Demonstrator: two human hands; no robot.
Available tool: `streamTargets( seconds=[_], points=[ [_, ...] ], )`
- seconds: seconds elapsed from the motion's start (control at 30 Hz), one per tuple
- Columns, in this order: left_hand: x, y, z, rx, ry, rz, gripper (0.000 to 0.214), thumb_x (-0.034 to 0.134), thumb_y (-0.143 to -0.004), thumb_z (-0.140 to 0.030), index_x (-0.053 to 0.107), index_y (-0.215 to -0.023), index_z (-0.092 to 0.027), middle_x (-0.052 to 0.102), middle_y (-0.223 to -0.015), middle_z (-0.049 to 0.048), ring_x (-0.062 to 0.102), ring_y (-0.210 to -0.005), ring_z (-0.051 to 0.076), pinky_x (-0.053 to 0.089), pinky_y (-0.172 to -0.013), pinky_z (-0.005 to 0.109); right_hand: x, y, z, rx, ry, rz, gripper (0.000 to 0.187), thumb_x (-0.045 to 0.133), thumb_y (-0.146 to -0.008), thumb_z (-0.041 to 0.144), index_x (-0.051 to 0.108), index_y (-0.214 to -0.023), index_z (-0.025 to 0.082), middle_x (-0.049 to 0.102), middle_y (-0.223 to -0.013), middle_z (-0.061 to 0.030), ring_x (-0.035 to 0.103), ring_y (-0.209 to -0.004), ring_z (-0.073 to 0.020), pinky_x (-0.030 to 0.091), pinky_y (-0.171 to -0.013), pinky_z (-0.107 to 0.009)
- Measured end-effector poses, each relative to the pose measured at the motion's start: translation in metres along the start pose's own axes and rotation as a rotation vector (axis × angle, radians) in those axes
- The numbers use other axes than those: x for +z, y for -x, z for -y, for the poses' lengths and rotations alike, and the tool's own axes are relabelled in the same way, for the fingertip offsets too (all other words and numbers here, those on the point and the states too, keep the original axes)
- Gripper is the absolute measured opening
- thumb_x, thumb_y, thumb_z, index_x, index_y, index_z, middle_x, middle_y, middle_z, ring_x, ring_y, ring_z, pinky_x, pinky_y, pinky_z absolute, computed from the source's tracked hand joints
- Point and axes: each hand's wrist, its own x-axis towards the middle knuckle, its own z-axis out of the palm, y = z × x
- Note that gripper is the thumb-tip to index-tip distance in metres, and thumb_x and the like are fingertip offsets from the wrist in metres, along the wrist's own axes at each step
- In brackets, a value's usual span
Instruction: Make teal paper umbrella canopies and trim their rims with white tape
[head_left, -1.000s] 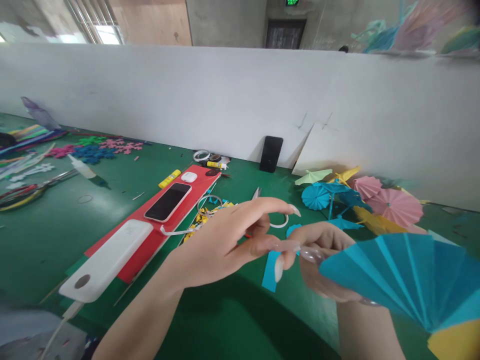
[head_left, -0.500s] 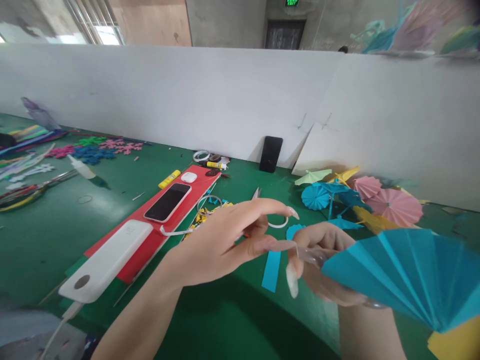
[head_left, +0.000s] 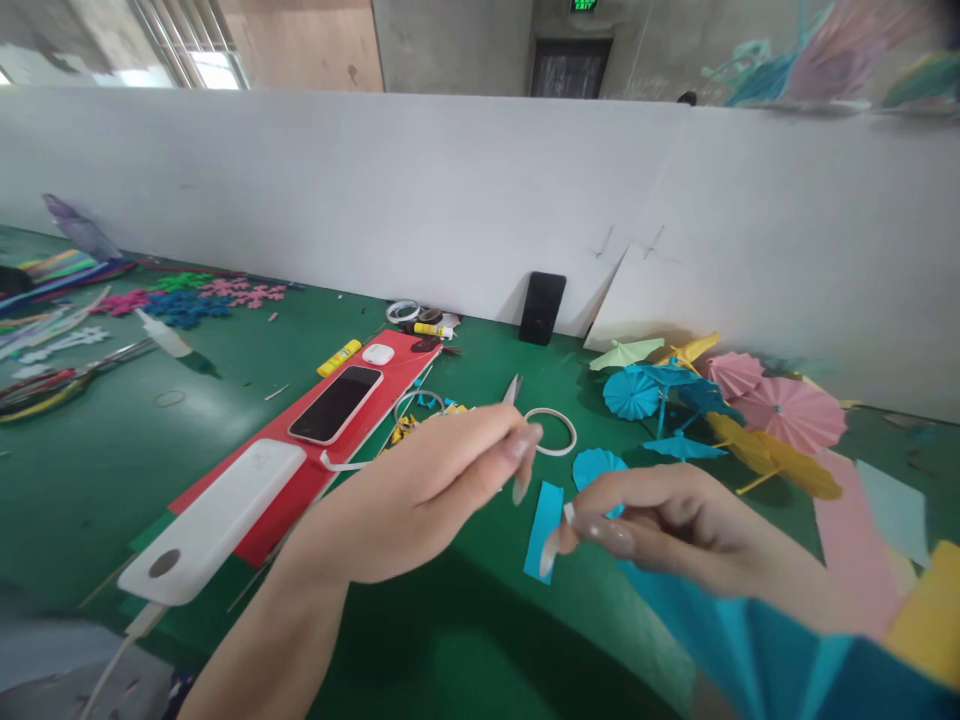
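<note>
Inspection of the head view, the only view I have, finds 2 hands apart from each other above a green table (head_left: 465, 655). On the right hand (head_left: 675, 525), I record thumb and forefinger clamped on a small white piece (head_left: 568, 513), probably tape. Blue folded paper (head_left: 757, 640) sits just below that hand, running out past the lower right; which fingers support it, I cannot tell. On the left hand (head_left: 431, 495), thumb and forefinger tips meet; whether anything thin lies between them, I cannot tell.

I note a blue strip (head_left: 544, 535) lying near the right fingertips, a blue scalloped disc (head_left: 596, 466) beside it, and a white ring (head_left: 574, 437) beyond the left fingertips. Finished paper umbrellas (head_left: 793, 414) stand and lie farther right.

I judge the step in hand to be handling the white piece, with the folded paper not yet fastened. In my assessment, the next move calls for a light, steady pinch and a clear line to the paper's edge, since the piece could stick to a fingertip or crease.
</note>
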Motion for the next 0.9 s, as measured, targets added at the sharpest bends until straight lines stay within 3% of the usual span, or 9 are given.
streamTargets(
  seconds=[0.13,0.27,0.4,0.57,0.8,0.9],
  points=[
    [-0.001,0.001,-0.001,-0.01,-0.096,0.306,0.028,0.029,-0.098,-0.032,0.047,-0.08,-0.021,0.048,-0.07,-0.0055,0.045,-0.06,0.009,0.034,-0.056,0.02,0.0,0.006,0.003,-0.014,0.26,0.021,0.029,0.043,-0.091,0.038,0.067,-0.087,0.022,0.06,-0.067,0.0,0.049,-0.056,-0.012,0.036,-0.046,-0.021],
    [-0.003,0.001,-0.002,0.002,-0.157,0.443,0.019,0.03,-0.097,-0.024,0.048,-0.094,-0.023,0.055,-0.082,-0.0044,0.05,-0.065,0.009,0.035,-0.057,0.02,0.004,0.01,0.003,0.071,0.432,0.056,0.024,0.042,-0.092,0.032,0.065,-0.089,0.027,0.057,-0.064,0.0023,0.048,-0.057,-0.0126,0.036,-0.05,-0.021],
    [-0.003,0.004,-0.003,0.014,-0.258,0.46,0.018,0.029,-0.097,-0.022,0.047,-0.094,-0.023,0.055,-0.081,-0.004,0.05,-0.063,0.01,0.034,-0.054,0.021,0.008,0.011,0.004,0.152,0.504,0.089,0.022,0.042,-0.092,0.031,0.064,-0.093,0.029,0.054,-0.064,0.0028,0.045,-0.055,-0.0123,0.032,-0.048,-0.02],
    [0.008,0.017,0.004,0.083,-0.388,0.417,0.018,0.035,-0.09,-0.01,0.048,-0.094,-0.022,0.056,-0.088,-0.0003,0.055,-0.071,0.014,0.038,-0.06,0.023,0.011,0.009,0.005,0.111,0.566,0.137,0.024,0.04,-0.091,0.022,0.064,-0.087,0.026,0.05,-0.057,0.0041,0.039,-0.048,-0.0108,0.027,-0.044,-0.021],
    [0.015,0.029,0.01,0.163,-0.471,0.331,0.035,0.035,-0.082,0.0,0.052,-0.102,-0.023,0.059,-0.097,0.0026,0.057,-0.087,0.018,0.042,-0.076,0.027,0.014,0.008,0.001,0.12,0.613,0.157,0.024,0.04,-0.091,0.022,0.063,-0.087,0.025,0.06,-0.067,0.0012,0.053,-0.06,-0.0146,0.032,-0.05,-0.023],
    [0.014,0.028,0.011,0.145,-0.465,0.349,0.038,0.035,-0.08,0.001,0.054,-0.103,-0.022,0.06,-0.097,0.0031,0.057,-0.088,0.018,0.043,-0.076,0.027,0.014,0.008,0.001,0.118,0.603,0.162,0.024,0.04,-0.091,0.022,0.064,-0.088,0.025,0.061,-0.068,0.0009,0.054,-0.059,-0.0143,0.034,-0.05,-0.023]
  ],
)
